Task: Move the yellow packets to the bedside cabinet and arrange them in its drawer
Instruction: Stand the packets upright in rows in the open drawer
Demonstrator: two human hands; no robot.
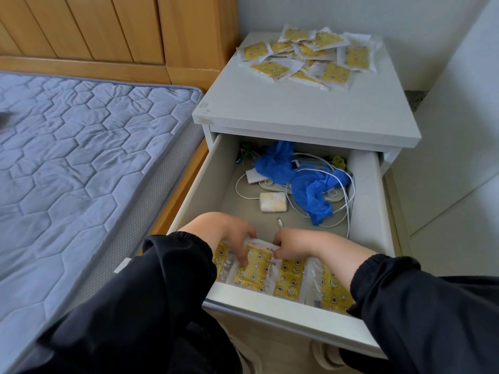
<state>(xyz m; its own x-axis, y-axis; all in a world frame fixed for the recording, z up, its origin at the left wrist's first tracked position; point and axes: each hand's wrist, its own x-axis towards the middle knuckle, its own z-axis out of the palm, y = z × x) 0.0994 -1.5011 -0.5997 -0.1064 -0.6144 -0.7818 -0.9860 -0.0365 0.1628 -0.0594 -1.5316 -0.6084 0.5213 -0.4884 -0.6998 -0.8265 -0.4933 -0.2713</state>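
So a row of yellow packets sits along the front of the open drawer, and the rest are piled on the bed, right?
Not quite. The row of yellow packets does sit along the front of the open drawer, but the remaining packets are piled on the bedside cabinet top, not on the bed. The head view shows this.

Packets (pixel 290 279) partly beneath left hand (pixel 224 230), right hand (pixel 299 245) — drawer (pixel 364 198) back unseen.
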